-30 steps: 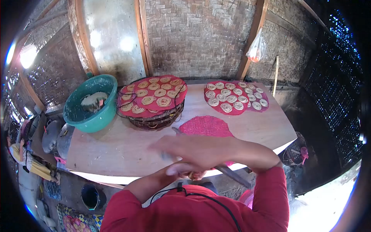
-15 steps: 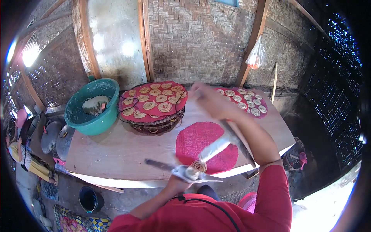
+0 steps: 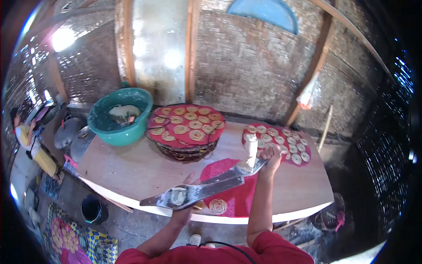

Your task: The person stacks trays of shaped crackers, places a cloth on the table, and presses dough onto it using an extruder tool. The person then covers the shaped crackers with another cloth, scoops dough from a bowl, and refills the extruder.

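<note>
A long wooden press (image 3: 211,188) is held open over the table's front edge. White dough fills its round well. My left hand (image 3: 183,214) is closed around the well end from below. Near the other end my right hand (image 3: 270,159) grips the upper arm, whose white, dough-coated plunger (image 3: 251,150) stands upright. Beneath the press lies a red mesh round (image 3: 239,198), with one noodle coil (image 3: 218,206) near its front edge.
A green basin (image 3: 119,136) holds dough at the back left. Beside it, a basket (image 3: 184,154) bears noodle coils on red mesh. More coils (image 3: 296,159) lie at the right. A person (image 3: 33,145) is at the far left.
The press has swung open, its plunger lifted out of the well and turned upward. My right hand has lowered onto the arm. The coil now lies on the mesh. The view has shifted.
</note>
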